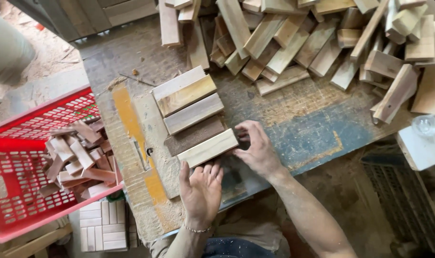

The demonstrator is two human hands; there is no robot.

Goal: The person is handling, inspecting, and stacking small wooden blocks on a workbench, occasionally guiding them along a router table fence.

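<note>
Several short wooden slats (191,112) lie side by side in a tight row on the worn workbench (313,124). The nearest slat (208,148) is pale. My left hand (201,190) lies flat, fingers apart, against the near long edge of that slat. My right hand (256,148) presses its fingertips on the right end of the slat row. Neither hand grips anything.
A large heap of wooden offcuts (322,38) covers the far side of the bench. A red plastic crate (21,162) holding small wood pieces (79,157) stands at the left. A tiled wooden panel (102,224) lies below it. A clear glass (425,125) sits on a white block at right.
</note>
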